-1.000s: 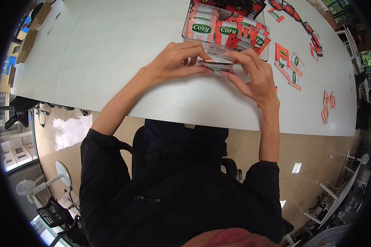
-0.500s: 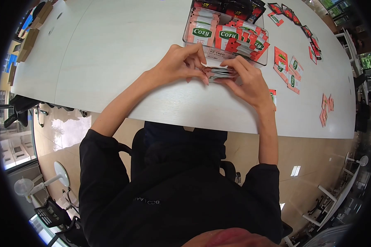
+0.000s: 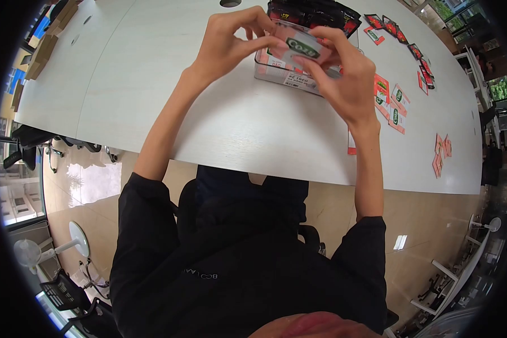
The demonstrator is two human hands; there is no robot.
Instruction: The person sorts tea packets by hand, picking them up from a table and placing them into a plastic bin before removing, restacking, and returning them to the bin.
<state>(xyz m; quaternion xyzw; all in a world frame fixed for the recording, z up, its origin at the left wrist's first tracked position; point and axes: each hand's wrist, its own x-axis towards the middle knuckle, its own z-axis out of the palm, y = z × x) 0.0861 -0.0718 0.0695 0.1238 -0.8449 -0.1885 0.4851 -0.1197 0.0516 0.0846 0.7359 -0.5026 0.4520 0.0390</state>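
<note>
Both hands are raised over the clear plastic box (image 3: pixel 287 79) at the table's far edge from me. My left hand (image 3: pixel 234 39) pinches the left end of some pink Cozy sachets (image 3: pixel 303 47). The right end is between the thumb and fingers of my right hand (image 3: pixel 346 73). The sachets are blurred, with a green label showing, and their number cannot be told. Black packets (image 3: pixel 315 14) stand in the back of the box. More pink sachets lie in its front part, largely hidden by my hands.
Pink and red sachets (image 3: pixel 399 107) lie on the white table (image 3: pixel 236 135) right of the box. Black and red packets (image 3: pixel 400 35) form a line at the far right. A small group of pink sachets (image 3: pixel 439 155) lies near the right edge.
Both hands have moved up and forward, from the table in front of the box to above it. The held sachets now show their green label instead of their edges.
</note>
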